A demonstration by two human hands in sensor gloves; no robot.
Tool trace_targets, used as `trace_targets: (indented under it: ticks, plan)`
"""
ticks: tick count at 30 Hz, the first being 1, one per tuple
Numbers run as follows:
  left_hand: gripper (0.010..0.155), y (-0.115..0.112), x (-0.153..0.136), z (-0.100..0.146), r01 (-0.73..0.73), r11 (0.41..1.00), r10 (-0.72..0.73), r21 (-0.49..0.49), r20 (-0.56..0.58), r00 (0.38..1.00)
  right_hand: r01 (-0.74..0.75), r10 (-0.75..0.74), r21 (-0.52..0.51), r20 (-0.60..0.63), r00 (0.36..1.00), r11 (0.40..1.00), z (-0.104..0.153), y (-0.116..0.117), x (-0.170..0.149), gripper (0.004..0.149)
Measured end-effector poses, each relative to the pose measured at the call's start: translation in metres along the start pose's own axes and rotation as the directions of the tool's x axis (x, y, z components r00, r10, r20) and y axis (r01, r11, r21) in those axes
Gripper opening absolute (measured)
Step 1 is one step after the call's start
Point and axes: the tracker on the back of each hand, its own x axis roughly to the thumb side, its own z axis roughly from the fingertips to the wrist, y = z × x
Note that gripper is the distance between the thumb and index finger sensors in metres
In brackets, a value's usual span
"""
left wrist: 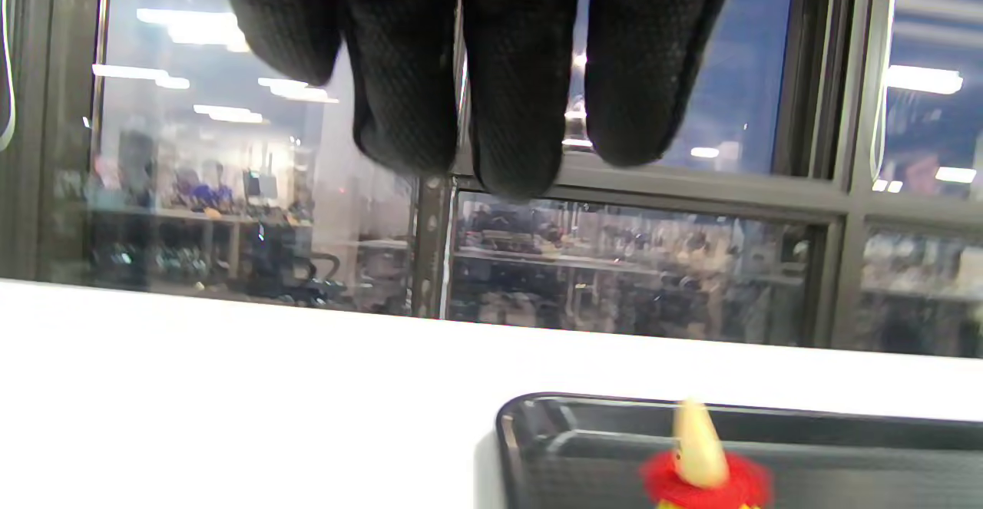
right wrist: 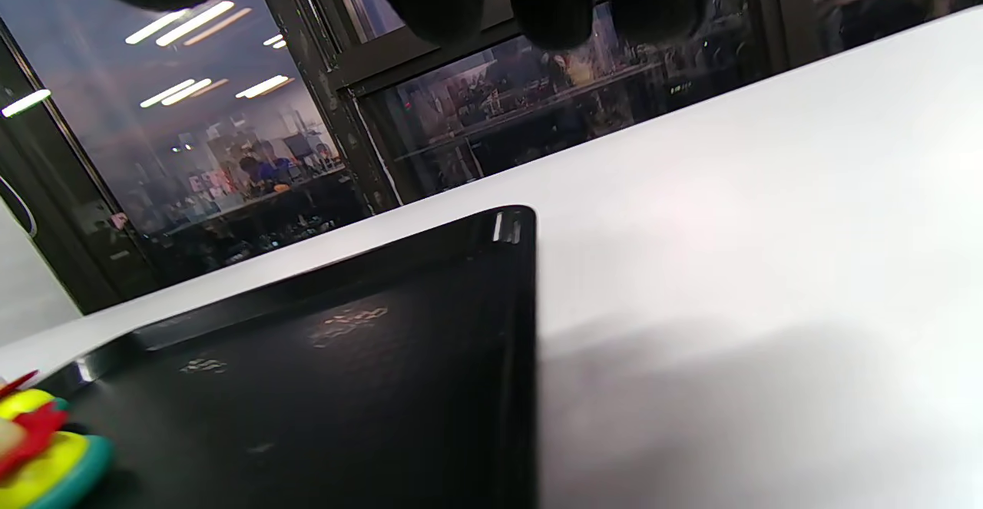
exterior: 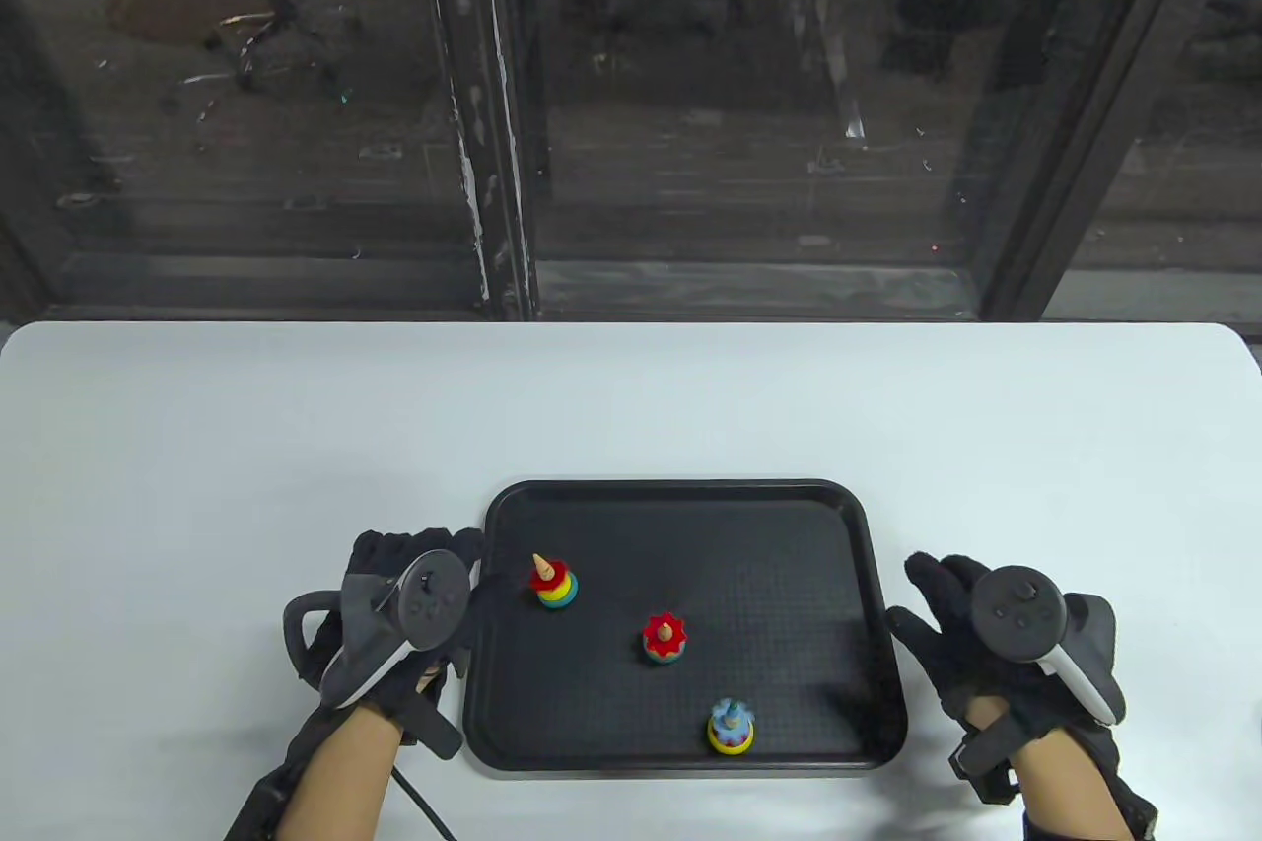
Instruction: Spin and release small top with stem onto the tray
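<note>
A black tray (exterior: 680,489) lies near the table's front edge with three small tops standing on it. The one with a tall cone stem (exterior: 552,582) has red, yellow and green rings and stands at the tray's left; in the left wrist view this top (left wrist: 699,467) shows at the bottom. A red star-shaped top (exterior: 665,639) stands mid-tray and a blue and yellow top (exterior: 732,728) at the front. My left hand (exterior: 424,550) rests just left of the tray with straight fingers (left wrist: 499,71), holding nothing. My right hand (exterior: 937,595) rests right of the tray, also holding nothing.
The white table (exterior: 296,427) spreads behind and to both sides of the tray. A dark window wall (exterior: 631,141) rises behind its far edge. A cable (exterior: 419,797) trails from my left wrist. In the right wrist view the tray corner (right wrist: 514,229) and a top (right wrist: 34,447) show.
</note>
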Motion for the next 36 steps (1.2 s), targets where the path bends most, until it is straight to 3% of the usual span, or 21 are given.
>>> trace_targets:
  ticks: [8,14,27,36]
  plan:
    - [0.084,-0.024,-0.006,0.009,-0.057,0.996,0.057,-0.073,0.008,0.998,-0.022,0.022,-0.002,-0.013,1.0,1.0,-0.001,0.003,-0.002,0.082]
    - [0.087,-0.048,-0.011,0.006,-0.03,0.971,0.03,-0.239,-0.006,1.0,-0.024,0.026,0.034,-0.037,0.999,0.999,-0.005,0.008,-0.009,0.084]
    - [0.084,-0.056,-0.009,0.005,-0.074,0.955,0.088,-0.288,0.034,0.996,-0.009,0.01,0.016,-0.013,1.0,1.0,-0.003,0.007,-0.011,0.083]
    - [0.084,-0.061,-0.007,0.004,-0.083,0.944,0.099,-0.318,0.036,0.994,-0.074,0.074,0.043,-0.015,0.997,0.996,-0.005,0.017,-0.009,0.082]
